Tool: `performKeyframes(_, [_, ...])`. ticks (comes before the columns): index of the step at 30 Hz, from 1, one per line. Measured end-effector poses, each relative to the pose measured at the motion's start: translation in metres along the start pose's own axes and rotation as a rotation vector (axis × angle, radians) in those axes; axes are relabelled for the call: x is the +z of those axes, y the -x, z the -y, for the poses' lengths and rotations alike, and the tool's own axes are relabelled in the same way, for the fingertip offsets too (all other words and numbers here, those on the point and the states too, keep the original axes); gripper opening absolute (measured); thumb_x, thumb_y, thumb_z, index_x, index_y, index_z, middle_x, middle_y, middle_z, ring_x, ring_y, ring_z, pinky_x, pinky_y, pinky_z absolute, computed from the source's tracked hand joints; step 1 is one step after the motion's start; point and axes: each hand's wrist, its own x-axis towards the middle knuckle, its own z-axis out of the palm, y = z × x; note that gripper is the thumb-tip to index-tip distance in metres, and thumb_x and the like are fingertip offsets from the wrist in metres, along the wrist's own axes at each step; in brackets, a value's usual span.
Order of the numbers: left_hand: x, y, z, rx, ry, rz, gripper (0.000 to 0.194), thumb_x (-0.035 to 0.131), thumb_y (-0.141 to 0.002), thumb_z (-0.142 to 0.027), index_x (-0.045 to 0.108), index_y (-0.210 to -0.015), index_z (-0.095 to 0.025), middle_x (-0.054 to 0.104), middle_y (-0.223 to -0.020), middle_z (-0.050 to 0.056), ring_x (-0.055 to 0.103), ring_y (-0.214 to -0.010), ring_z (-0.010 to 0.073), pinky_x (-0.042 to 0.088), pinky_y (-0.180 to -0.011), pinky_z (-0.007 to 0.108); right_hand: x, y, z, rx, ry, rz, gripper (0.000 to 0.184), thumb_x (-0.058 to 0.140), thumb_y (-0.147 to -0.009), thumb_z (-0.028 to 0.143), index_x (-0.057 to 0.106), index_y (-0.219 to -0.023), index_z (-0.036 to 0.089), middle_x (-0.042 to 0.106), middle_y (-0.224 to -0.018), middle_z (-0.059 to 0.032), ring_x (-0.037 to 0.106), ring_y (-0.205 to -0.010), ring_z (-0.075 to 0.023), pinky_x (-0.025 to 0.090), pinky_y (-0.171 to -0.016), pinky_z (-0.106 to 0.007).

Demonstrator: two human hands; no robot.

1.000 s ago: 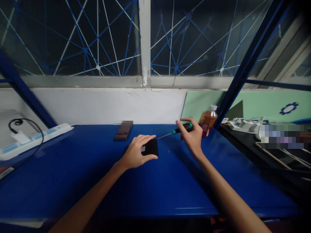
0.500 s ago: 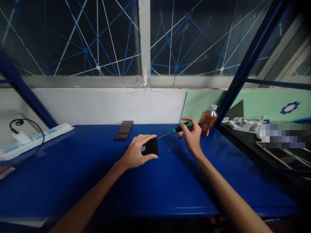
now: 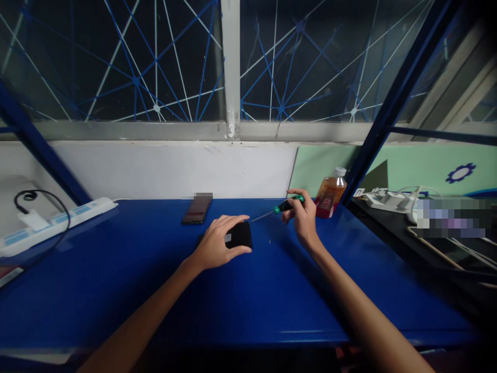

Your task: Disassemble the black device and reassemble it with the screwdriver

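Blue tabletop (image 3: 248, 305) is stretching below a dark window (image 3: 186, 62). L hand (image 3: 215, 243) is gripping a black box (image 3: 241, 235) nr the tabletop's middle. R hand (image 3: 305, 217) is gripping a screwdriver (image 3: 277, 210), its tip pointing at the box's far R corner. Phone (image 3: 197, 210) is lying nr the far edge, bottle (image 3: 331, 192) standing nr the far R corner, power strip (image 3: 79, 216) lying toward the L edge.

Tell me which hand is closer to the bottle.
Right. The right hand is just left of the bottle; the left hand is much farther left.

Head cam, fairly close, looks fwd/down over blue desk (image 3: 240, 305) & hands (image 3: 213, 244) twd window (image 3: 186, 57).
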Motion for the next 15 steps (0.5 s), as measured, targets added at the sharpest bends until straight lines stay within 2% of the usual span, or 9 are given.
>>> performKeyframes(5, [0.0004,-0.0001,0.0001,0.021,0.019,-0.014,0.063,0.074,-0.075,-0.046,0.051,-0.132,-0.030,0.060,-0.125,0.006,0.054,-0.115,0.0291,0.045,-0.098,0.049,0.0002,-0.0010,-0.0004,0.003,0.046,-0.006,0.022,0.059,-0.084,0.036,0.054,-0.098,0.020,0.047,-0.041,0.0097,0.052,-0.033,-0.0135,0.042,-0.037,-0.023])
performKeyframes(10, [0.0014,-0.0004,0.0022,0.036,0.018,-0.030,0.062,0.075,-0.075,-0.045,0.052,-0.130,-0.029,0.061,-0.125,0.007,0.053,-0.116,0.0290,0.044,-0.099,0.049,-0.0012,0.0008,0.0015,-0.038,0.202,-0.041,0.029,0.064,-0.082,0.045,0.057,-0.092,0.019,0.051,-0.045,0.0067,0.051,-0.034,-0.0121,0.040,-0.037,-0.023])
performKeyframes(15, [0.0017,-0.0001,0.0018,0.032,0.009,-0.023,0.061,0.074,-0.075,-0.046,0.052,-0.129,-0.028,0.060,-0.126,0.007,0.053,-0.116,0.0290,0.044,-0.099,0.049,-0.0033,0.0004,-0.0028,-0.046,0.209,-0.029,0.027,0.057,-0.086,0.040,0.055,-0.104,0.020,0.052,-0.047,0.0074,0.055,-0.038,-0.0134,0.044,-0.044,-0.024])
